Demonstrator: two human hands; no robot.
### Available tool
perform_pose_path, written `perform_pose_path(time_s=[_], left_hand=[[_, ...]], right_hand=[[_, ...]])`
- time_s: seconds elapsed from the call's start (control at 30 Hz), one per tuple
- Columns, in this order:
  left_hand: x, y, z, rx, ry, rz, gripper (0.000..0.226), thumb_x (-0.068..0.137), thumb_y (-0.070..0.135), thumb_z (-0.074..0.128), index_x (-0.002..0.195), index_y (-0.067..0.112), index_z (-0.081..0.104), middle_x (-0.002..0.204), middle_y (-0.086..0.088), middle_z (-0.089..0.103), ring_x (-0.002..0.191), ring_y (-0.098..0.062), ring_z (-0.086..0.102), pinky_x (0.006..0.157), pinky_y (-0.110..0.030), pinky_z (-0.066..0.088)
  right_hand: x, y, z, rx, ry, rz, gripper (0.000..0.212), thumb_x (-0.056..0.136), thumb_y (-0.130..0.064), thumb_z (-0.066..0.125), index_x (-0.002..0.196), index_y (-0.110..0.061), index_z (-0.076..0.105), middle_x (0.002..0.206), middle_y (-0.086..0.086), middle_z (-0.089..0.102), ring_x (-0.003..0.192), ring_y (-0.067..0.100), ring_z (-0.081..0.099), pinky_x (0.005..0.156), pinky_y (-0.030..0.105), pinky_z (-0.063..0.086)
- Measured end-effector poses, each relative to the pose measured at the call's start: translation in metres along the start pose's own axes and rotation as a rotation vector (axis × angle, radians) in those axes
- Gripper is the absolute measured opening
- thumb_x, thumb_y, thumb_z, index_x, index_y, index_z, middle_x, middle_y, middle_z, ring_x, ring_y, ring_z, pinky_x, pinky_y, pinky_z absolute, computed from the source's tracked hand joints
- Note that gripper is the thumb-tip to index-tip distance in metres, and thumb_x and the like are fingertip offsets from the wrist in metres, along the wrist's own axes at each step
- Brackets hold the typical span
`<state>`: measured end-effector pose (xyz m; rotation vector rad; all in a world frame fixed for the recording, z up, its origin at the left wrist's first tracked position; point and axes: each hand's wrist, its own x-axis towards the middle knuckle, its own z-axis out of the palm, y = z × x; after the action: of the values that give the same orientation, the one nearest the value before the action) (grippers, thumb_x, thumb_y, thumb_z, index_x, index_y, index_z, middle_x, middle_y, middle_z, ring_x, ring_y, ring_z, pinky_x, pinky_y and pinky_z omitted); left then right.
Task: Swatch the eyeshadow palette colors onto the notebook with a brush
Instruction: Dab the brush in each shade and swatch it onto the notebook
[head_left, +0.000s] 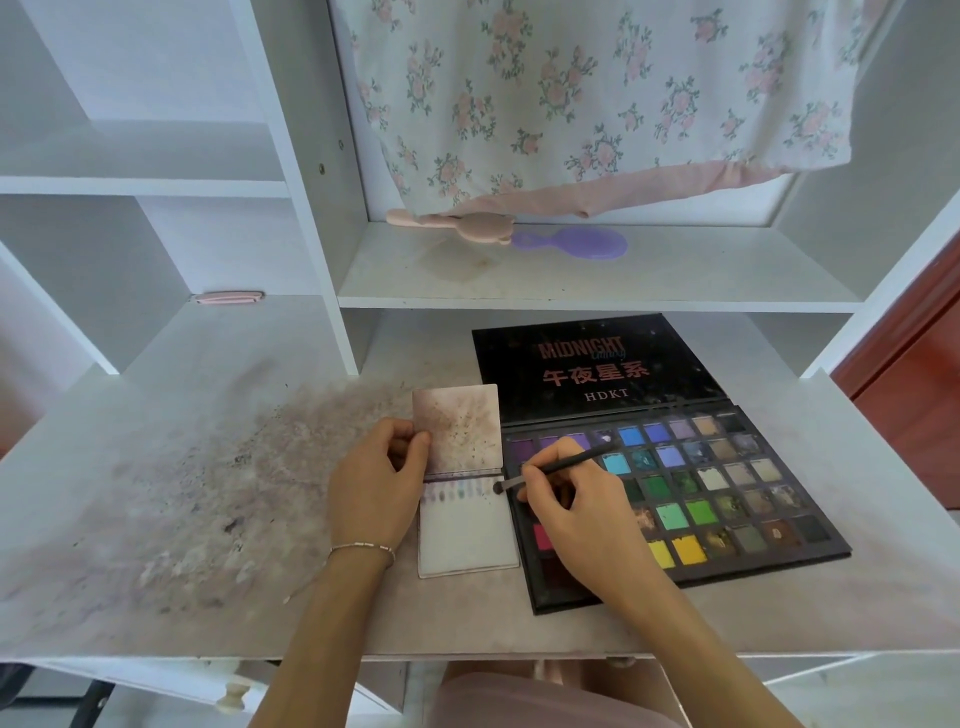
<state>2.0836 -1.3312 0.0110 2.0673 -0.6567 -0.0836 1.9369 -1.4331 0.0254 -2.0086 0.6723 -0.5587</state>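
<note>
A small open notebook lies on the desk, its upper page smudged brown and its lower page carrying a row of small colour swatches along the top. My left hand pinches the upper page's left edge, holding it flat. A large black eyeshadow palette lies open to the right, with several rows of coloured pans. My right hand rests over the palette's left side and grips a thin dark brush. The brush tip touches the right end of the swatch row.
The white desk is dusted with dark powder to the left of the notebook. A shelf above holds a pink brush and a purple hairbrush. Floral cloth hangs behind. The palette lid lies flat at the back.
</note>
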Motion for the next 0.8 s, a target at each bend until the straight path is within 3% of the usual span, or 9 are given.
perform_pose_path(time_s=[0.53, 0.8], left_hand=[[0.001, -0.001, 0.001, -0.004, 0.012, 0.006, 0.008, 0.088, 0.025, 0.058, 0.081, 0.03, 0.057, 0.069, 0.018, 0.058, 0.067, 0.001, 0.054, 0.058, -0.014, 0.036], [0.002, 0.0, 0.001, -0.004, 0.003, -0.006, 0.008, 0.088, 0.024, 0.057, 0.082, 0.029, 0.057, 0.07, 0.018, 0.057, 0.067, 0.0, 0.054, 0.058, -0.014, 0.036]], right_hand=[[-0.001, 0.0, 0.0, -0.003, 0.01, -0.02, 0.016, 0.09, -0.019, 0.051, 0.078, -0.03, 0.049, 0.072, 0.001, 0.064, 0.069, 0.008, 0.06, 0.06, 0.019, 0.052], [-0.014, -0.003, -0.008, 0.14, 0.317, -0.12, 0.021, 0.09, -0.011, 0.051, 0.079, -0.028, 0.052, 0.065, 0.002, 0.061, 0.059, 0.011, 0.058, 0.053, 0.026, 0.047]])
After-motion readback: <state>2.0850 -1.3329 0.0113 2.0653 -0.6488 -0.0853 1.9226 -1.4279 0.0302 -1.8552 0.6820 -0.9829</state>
